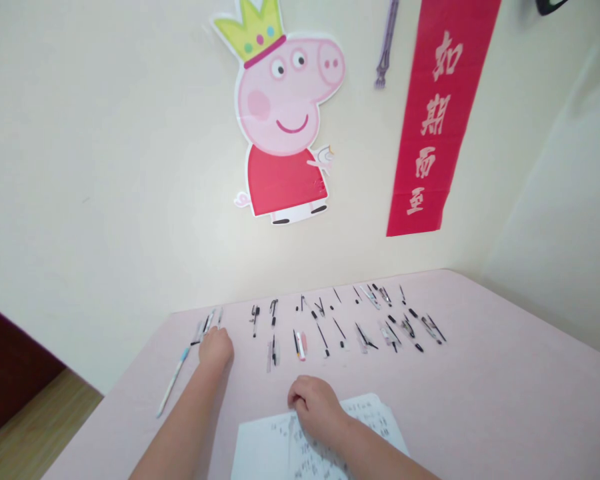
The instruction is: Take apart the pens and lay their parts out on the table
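Note:
My left hand reaches to the far left of the table, fingers bent together over a small group of pens and clear pen parts. Its fingertips are hidden, and what they hold, if anything, does not show. A white pen with a blue end lies just left of that wrist. Curled closed, my right hand rests at the top of an open notebook with handwriting on its right page. Whatever is inside those fingers, if anything, is hidden.
Several taken-apart pens, caps and refills lie in two rows across the pink tabletop. A pink and white pen lies in the front row. Behind the table stands a wall with a cartoon pig cutout and a red banner.

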The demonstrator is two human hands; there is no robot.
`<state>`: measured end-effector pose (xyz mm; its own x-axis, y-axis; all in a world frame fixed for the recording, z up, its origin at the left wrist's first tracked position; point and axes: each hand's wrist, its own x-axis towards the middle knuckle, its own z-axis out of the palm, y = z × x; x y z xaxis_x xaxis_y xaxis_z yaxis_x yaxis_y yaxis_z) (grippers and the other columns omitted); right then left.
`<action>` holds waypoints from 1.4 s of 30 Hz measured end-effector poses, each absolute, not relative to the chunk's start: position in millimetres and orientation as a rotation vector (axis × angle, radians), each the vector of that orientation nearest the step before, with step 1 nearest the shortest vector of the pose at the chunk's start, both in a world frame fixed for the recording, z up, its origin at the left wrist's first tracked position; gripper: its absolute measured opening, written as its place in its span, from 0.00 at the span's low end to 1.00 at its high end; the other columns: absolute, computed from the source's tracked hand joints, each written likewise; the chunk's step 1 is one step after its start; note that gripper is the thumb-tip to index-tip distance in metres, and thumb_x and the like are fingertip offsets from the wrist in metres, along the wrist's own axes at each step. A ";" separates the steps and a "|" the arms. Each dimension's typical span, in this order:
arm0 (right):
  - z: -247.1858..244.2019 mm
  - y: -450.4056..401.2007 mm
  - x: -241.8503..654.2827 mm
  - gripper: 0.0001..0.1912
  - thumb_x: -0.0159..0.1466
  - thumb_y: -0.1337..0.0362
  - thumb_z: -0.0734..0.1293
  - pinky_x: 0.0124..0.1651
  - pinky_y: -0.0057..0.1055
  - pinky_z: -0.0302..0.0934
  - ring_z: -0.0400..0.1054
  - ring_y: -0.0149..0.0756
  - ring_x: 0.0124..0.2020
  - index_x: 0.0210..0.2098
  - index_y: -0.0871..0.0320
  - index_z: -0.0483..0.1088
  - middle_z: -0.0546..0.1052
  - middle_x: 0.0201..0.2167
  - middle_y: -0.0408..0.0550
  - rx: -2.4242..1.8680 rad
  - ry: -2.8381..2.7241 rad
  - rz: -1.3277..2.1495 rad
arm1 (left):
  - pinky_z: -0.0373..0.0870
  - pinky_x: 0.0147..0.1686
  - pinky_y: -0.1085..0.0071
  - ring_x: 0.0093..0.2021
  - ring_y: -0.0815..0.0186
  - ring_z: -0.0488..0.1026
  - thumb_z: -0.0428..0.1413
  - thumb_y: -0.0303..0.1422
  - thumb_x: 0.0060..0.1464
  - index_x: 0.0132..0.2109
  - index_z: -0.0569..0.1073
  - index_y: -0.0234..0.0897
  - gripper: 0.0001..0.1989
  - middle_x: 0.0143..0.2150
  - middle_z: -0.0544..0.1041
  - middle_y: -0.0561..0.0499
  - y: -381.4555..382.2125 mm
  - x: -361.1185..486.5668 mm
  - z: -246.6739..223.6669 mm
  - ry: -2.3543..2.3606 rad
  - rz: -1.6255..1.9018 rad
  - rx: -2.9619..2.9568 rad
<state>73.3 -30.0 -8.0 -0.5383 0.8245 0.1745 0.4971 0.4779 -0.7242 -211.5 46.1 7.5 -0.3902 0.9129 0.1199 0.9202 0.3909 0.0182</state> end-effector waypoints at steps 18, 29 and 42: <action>-6.6 -31.0 73.6 0.16 0.50 0.76 0.56 0.38 0.26 0.57 0.68 0.33 0.32 0.26 0.56 0.73 0.75 0.28 0.44 -1.076 -2.202 0.840 | 0.65 0.37 0.69 0.40 0.60 0.72 0.40 0.23 0.55 0.43 0.68 0.32 0.15 0.39 0.73 0.40 2.7 -187.9 22.9 -2.478 -0.029 -1.617; -4.9 -31.6 74.0 0.16 0.50 0.77 0.56 0.37 0.27 0.56 0.67 0.33 0.31 0.25 0.57 0.72 0.74 0.27 0.44 -1.075 -2.200 0.854 | 0.67 0.37 0.68 0.38 0.62 0.73 0.46 0.26 0.51 0.52 0.61 0.35 0.20 0.40 0.73 0.45 -19.5 -167.2 22.0 -2.631 -0.885 -1.656; -13.0 -10.8 70.8 0.16 0.56 0.52 0.64 0.20 0.23 0.51 0.56 0.26 0.18 0.35 0.58 0.66 0.67 0.23 0.40 -0.961 -1.182 1.416 | 0.70 0.37 0.68 0.35 0.66 0.72 0.57 0.33 0.42 0.45 0.69 0.39 0.19 0.35 0.71 0.50 -61.1 -71.1 -15.9 -2.499 -2.281 -2.154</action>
